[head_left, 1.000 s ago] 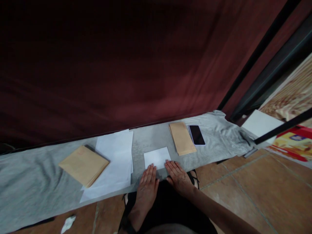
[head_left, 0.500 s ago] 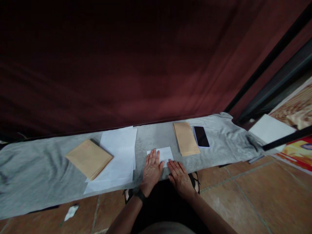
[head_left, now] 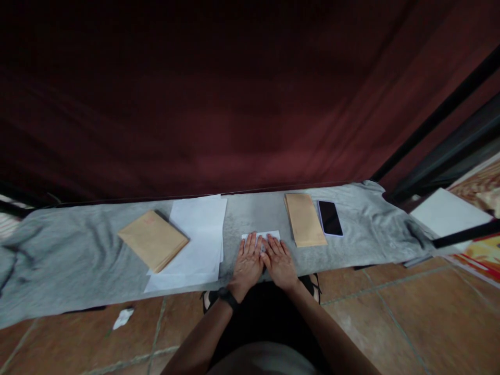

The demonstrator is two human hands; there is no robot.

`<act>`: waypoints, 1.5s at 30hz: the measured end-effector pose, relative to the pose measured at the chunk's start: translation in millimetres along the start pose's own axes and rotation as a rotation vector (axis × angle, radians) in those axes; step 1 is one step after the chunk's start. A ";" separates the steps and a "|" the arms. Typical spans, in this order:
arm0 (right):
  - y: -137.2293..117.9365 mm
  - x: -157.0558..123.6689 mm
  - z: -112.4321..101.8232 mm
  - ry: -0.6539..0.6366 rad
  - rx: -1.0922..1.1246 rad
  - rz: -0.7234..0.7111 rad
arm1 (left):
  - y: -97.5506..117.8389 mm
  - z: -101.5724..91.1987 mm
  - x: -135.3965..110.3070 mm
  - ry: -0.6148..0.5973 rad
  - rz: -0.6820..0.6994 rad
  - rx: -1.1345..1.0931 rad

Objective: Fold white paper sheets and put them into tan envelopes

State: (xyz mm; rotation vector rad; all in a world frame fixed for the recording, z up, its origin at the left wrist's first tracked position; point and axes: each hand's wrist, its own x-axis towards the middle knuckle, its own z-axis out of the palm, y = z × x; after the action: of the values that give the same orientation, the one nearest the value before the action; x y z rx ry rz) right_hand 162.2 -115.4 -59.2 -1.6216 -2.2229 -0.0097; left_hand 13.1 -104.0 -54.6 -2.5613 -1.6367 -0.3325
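A small piece of white paper (head_left: 269,234), seemingly folded, lies on the grey cloth (head_left: 250,208) in front of me, mostly covered by my hands. My left hand (head_left: 247,263) presses flat on its left part, fingers stretched forward. Beside it, my right hand (head_left: 280,263) rests flat on the right part, fingers also extended. The two thumbs nearly meet in the middle. To the left lie large white paper sheets (head_left: 201,224), with a stack of brown envelopes (head_left: 152,239) partly on top. On the right are a few more brown envelopes (head_left: 305,221).
A phone with a purple edge (head_left: 330,219) lies right of the envelopes. Behind the cloth-covered surface hangs a dark red curtain (head_left: 250,130). Below is a tiled floor (head_left: 359,312) with a crumpled white scrap (head_left: 123,318). A white board (head_left: 449,213) and dark bars stand far right.
My right hand has moved forward and left onto the paper, next to my left hand. My left hand stays flat on the paper. The view has shifted slightly.
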 end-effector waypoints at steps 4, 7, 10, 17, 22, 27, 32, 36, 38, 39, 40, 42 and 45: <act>4.8 -1.7 5.4 0.043 -0.034 0.045 | -2.7 -0.7 -1.2 0.023 -0.070 -0.020; 7.1 -1.4 6.2 0.062 -0.057 0.070 | -6.2 -0.5 -3.1 0.043 -0.116 -0.032; 7.8 -1.2 7.5 0.079 -0.066 0.080 | -10.3 0.0 -5.9 0.065 -0.151 -0.045; 6.0 -2.6 10.9 0.096 -0.103 0.117 | -16.2 -0.1 -11.9 0.078 -0.191 -0.050; 5.2 -2.8 11.9 0.139 -0.085 0.121 | -18.9 -1.2 -14.4 0.085 -0.203 -0.054; 4.0 -2.3 11.4 0.128 -0.098 0.136 | -17.5 -7.3 -21.5 0.080 -0.207 -0.030; 2.3 -1.4 8.7 0.123 -0.087 0.134 | -10.3 -14.1 -40.0 0.082 -0.134 -0.049; 1.8 -1.6 8.2 0.087 -0.102 0.144 | -6.2 -17.1 -55.1 0.060 -0.026 -0.077; 2.1 -1.0 7.7 0.112 -0.089 0.134 | -5.0 -18.2 -59.1 0.065 -0.030 -0.077; 2.1 -0.5 6.9 0.124 -0.080 0.130 | -4.5 -18.7 -60.2 0.067 -0.036 -0.075; 1.9 -0.1 5.7 0.131 -0.073 0.131 | -4.1 -19.0 -60.7 0.069 -0.041 -0.072; 0.4 -0.4 1.7 0.119 -0.064 0.142 | -3.5 -19.4 -60.7 0.068 -0.040 -0.059; -5.2 -7.4 -6.6 0.058 -0.038 0.084 | -3.5 -19.2 -60.5 0.064 -0.027 -0.036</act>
State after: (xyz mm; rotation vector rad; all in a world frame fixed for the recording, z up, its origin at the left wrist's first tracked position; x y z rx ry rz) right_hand 161.3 -125.4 -54.3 -1.7114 -2.1227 -0.0759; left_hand -17.2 -159.7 -49.8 -2.5280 -1.6596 -0.4457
